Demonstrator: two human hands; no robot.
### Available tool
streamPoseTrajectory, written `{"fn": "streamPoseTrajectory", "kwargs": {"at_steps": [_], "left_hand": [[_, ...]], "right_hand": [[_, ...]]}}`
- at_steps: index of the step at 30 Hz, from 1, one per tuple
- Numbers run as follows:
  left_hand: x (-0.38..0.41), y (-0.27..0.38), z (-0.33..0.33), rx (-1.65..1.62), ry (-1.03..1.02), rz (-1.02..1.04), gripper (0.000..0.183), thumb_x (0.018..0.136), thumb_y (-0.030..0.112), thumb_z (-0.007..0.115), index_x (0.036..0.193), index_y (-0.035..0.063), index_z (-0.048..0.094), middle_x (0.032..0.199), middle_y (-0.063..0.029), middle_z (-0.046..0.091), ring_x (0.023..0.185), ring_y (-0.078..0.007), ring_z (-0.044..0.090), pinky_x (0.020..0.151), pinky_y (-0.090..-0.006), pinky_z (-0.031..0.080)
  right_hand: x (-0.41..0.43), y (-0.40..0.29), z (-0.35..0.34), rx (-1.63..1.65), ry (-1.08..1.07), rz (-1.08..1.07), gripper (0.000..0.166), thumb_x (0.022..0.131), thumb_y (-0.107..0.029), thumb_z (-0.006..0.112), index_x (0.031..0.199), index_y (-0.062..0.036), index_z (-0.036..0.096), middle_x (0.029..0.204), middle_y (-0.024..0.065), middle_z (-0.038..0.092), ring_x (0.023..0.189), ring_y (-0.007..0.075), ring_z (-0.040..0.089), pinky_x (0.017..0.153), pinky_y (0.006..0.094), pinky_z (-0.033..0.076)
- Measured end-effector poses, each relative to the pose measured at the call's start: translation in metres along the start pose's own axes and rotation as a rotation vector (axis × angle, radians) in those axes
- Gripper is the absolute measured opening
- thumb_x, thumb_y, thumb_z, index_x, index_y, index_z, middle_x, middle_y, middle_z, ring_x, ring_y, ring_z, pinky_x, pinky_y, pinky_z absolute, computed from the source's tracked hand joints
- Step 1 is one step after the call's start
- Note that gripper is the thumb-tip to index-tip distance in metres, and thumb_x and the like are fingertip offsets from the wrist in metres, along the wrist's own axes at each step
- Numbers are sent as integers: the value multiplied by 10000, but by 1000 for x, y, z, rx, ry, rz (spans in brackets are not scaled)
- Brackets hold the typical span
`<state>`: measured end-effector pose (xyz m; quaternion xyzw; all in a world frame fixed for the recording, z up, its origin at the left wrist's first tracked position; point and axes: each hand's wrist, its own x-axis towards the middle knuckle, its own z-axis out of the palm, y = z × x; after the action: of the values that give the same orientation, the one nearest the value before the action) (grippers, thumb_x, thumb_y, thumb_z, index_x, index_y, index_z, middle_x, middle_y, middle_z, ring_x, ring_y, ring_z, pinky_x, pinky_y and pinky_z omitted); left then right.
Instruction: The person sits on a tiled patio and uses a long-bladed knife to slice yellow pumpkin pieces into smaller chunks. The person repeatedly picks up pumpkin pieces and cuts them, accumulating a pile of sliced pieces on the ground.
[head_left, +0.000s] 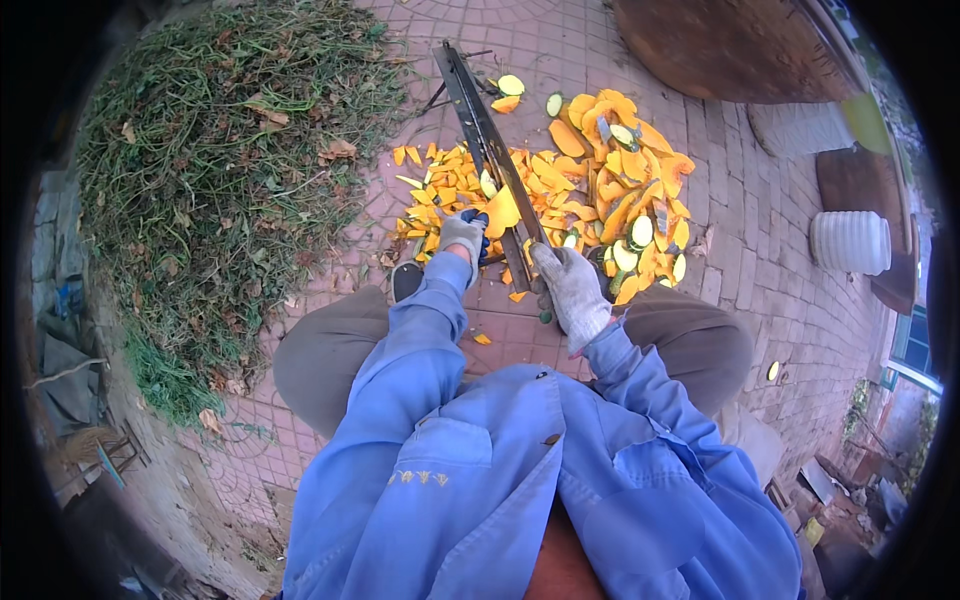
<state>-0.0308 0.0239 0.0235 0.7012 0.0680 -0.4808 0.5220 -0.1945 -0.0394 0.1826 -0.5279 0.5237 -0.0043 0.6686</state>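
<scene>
A long hinged chopping knife, like a fodder cutter, lies away from me across the paving; its dark metal blade (501, 154) rests raised beside the base (514, 259). My right hand (568, 283), in a pale work glove, is shut on the near handle end of the blade. My left hand (466, 236), in a grey and dark blue glove, holds a flat orange pumpkin slice (501, 212) against the cutter. Small cut pumpkin pieces (448, 176) are scattered left of the cutter and partly under it. To the right is a heap of larger pumpkin slices (626, 176).
A big pile of cut green vines and dry leaves (232, 150) covers the left side. Pale zucchini-like slices (641, 232) lie among the pumpkin. At right stand a white ribbed plastic tub (851, 241) and a large rusty-brown round surface (739, 49). Brick paving (772, 247) surrounds all this.
</scene>
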Motion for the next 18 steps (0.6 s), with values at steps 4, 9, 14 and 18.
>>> {"fn": "streamPoseTrajectory", "kwargs": {"at_steps": [4, 9, 14, 18], "left_hand": [[15, 11, -1, 132, -7, -17, 186, 924, 236, 650, 1071, 121, 649, 626, -21, 555, 463, -138, 499, 408, -307, 404], [18, 0, -17, 17, -44, -102, 189, 916, 216, 639, 1075, 113, 638, 658, -48, 570, 485, -152, 531, 405, -317, 424], [20, -2, -16, -115, -10, -67, 109, 908, 182, 646, 991, 111, 640, 659, -43, 565, 467, -185, 558, 413, -355, 476], [24, -3, -26, -143, -125, -95, 158, 917, 194, 635, 1042, 96, 631, 741, -82, 621, 563, -214, 622, 477, -384, 551]], "right_hand": [[36, 61, -5, -162, 63, -108, 392, 972, -401, 575, 1025, -13, 590, 681, 55, 569, 488, 125, 509, 407, 288, 414], [40, 68, 10, -257, 47, -46, 391, 965, -419, 567, 987, -28, 572, 659, 97, 571, 515, 196, 580, 454, 344, 452], [61, 97, 10, -425, 137, -214, 429, 965, -445, 561, 977, -17, 579, 689, 123, 598, 536, 207, 602, 480, 353, 475], [43, 64, 3, -250, 68, -107, 421, 961, -436, 575, 999, -17, 596, 694, 98, 591, 534, 182, 600, 467, 337, 475]]}}
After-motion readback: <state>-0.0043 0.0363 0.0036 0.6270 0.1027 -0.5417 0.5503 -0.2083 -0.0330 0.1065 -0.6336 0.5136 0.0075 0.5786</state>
